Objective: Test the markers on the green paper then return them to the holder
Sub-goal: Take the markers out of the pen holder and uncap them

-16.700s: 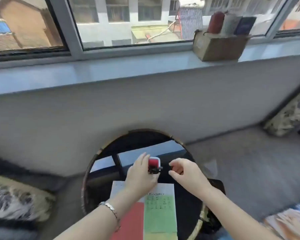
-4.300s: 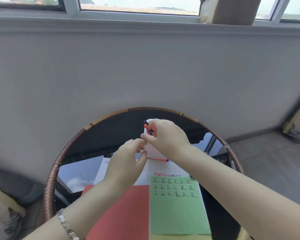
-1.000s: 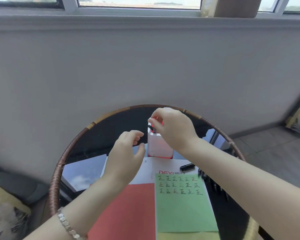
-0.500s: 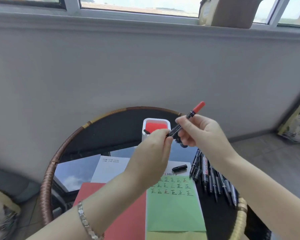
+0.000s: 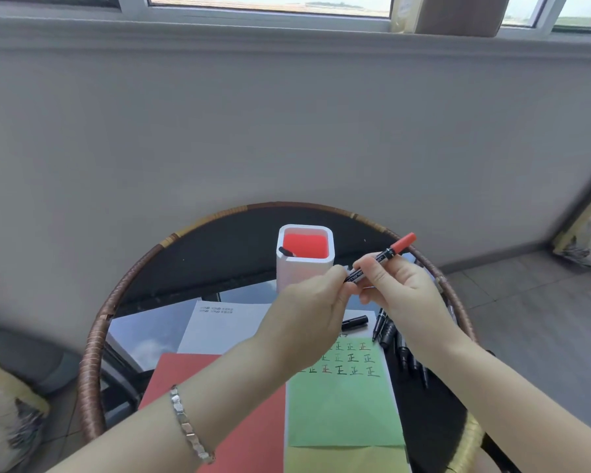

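A round black glass-topped desk with a woven cane rim (image 5: 96,339) is carrying the work. On it a red paper sheet (image 5: 253,445) and a green paper sheet (image 5: 342,411) are lying side by side, the green one on the right and bearing rows of test characters at its far end. A white square holder with a red interior (image 5: 301,271) is standing beyond them. Loose black markers (image 5: 405,356) are lying just right of the green sheet. Above the papers, the right hand (image 5: 400,288) is pinching the barrel of a black marker with a red cap (image 5: 389,251). The left hand (image 5: 307,322) is gripping the marker's lower end, its fingers hiding it. The marker's long axis is rising from lower left to upper right. The green sheet is lying directly below the hands, so the right hand appears better placed to write.
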`<state>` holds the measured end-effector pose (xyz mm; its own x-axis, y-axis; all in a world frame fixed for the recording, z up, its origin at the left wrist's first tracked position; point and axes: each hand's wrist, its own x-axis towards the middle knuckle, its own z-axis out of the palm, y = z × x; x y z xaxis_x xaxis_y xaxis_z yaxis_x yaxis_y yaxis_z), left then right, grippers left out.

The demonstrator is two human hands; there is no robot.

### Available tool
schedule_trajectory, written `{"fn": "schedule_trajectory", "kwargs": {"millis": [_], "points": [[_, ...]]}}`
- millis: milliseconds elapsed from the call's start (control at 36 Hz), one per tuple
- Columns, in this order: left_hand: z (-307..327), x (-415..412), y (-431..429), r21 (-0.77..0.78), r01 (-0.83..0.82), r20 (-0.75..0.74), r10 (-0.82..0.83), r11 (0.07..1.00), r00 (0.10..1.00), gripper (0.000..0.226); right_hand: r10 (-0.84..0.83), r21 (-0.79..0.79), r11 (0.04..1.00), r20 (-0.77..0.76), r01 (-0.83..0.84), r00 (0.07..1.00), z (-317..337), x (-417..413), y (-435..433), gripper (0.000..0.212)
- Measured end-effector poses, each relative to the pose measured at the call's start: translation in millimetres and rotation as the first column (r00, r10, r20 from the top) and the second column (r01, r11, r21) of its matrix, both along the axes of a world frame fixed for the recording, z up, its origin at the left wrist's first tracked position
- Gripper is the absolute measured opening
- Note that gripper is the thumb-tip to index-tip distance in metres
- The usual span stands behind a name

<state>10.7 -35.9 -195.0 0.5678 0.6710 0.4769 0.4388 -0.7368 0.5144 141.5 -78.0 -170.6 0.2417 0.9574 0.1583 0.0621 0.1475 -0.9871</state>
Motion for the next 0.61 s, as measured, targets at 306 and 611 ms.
{"fn": "schedule_trajectory", "kwargs": {"millis": [306,611], "points": [[6.8,-4.0,0.7,-0.235,0.018,-0.047,-0.030,0.972,0.998,0.018,-0.005,-0.004,1.000,-0.018,0.005,1.000,-0.6,9.6,7.0,0.010],[-12.3,-26.0,3.9,-0.364,-0.174,-0.006,0.184,0.915,0.983,0.023,-0.059,-0.282,0.920,0.586,0.271,0.808,-45.5,25.4,62.5,0.026]]}}
